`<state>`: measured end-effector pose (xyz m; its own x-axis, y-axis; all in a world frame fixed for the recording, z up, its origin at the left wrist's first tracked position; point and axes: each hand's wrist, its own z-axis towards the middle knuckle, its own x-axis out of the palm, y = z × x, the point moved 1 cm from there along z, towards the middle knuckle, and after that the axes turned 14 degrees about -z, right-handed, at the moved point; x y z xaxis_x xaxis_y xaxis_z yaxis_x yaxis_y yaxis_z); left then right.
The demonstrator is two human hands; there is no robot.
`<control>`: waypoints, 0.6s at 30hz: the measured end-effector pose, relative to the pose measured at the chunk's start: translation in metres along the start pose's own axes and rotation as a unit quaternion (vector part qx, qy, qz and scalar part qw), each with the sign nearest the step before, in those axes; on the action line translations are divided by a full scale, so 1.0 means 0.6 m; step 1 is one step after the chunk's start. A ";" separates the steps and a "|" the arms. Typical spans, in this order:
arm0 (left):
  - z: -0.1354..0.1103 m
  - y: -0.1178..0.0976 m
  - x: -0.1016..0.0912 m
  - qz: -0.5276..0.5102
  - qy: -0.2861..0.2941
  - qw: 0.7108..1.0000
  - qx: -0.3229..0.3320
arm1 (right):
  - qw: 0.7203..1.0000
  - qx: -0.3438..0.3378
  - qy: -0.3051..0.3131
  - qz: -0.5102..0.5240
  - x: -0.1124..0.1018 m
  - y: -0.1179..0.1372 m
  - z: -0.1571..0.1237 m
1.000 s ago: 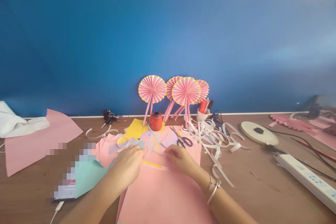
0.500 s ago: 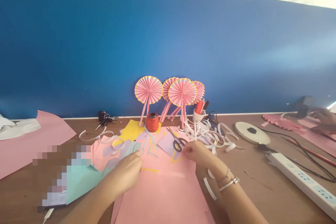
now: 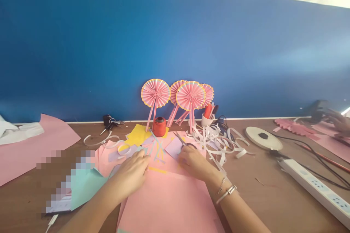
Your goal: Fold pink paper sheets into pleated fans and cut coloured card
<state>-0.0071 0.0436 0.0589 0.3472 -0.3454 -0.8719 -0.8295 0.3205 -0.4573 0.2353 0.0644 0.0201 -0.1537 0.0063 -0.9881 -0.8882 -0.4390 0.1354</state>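
Observation:
My left hand (image 3: 131,174) lies on the far edge of a large pink paper sheet (image 3: 169,204), fingers stretched forward and close together, holding nothing. Just beyond its fingertips a thin yellow strip (image 3: 157,170) rests on the sheet. My right hand (image 3: 195,162), with bracelets on the wrist, is curled over the handles of a pair of scissors (image 3: 178,138). Only the blades show past my fingers. Small lilac, yellow and pale blue paper scraps lie around both hands.
Several pink pleated paper fans (image 3: 155,93) lean on the blue wall behind a red thread spool (image 3: 159,126) and a pen cup (image 3: 207,119). Curled white strips (image 3: 221,140), a round white disc (image 3: 263,137) and a power strip (image 3: 314,185) lie right. Another person's hand (image 3: 339,120) works far right.
My right hand reached from the pink sheet toward the scissors and now covers their handles. My left hand has stayed on the sheet's far edge.

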 end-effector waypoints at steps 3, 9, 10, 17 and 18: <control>0.001 -0.002 -0.003 0.009 -0.004 1.000 -0.008 | 1.000 -0.019 0.004 -0.010 -0.001 -0.003 -0.001; -0.008 -0.026 -0.008 0.061 0.010 0.998 0.017 | 0.998 -0.058 -0.003 0.004 -0.008 0.002 -0.004; -0.010 -0.029 -0.008 0.073 0.018 0.997 0.019 | 0.998 -0.060 -0.001 0.005 -0.008 0.003 -0.004; -0.016 -0.045 0.011 -0.027 0.056 0.991 0.120 | 0.999 -0.041 0.017 -0.023 -0.001 0.002 -0.005; -0.017 -0.046 0.017 -0.041 0.072 0.986 0.143 | 0.999 -0.041 0.012 -0.024 -0.002 0.002 -0.006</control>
<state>0.0148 0.0223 0.0644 0.3255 -0.4950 -0.8056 -0.6370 0.5149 -0.5737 0.2359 0.0608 0.0212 -0.1006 0.0070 -0.9949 -0.8558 -0.5105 0.0830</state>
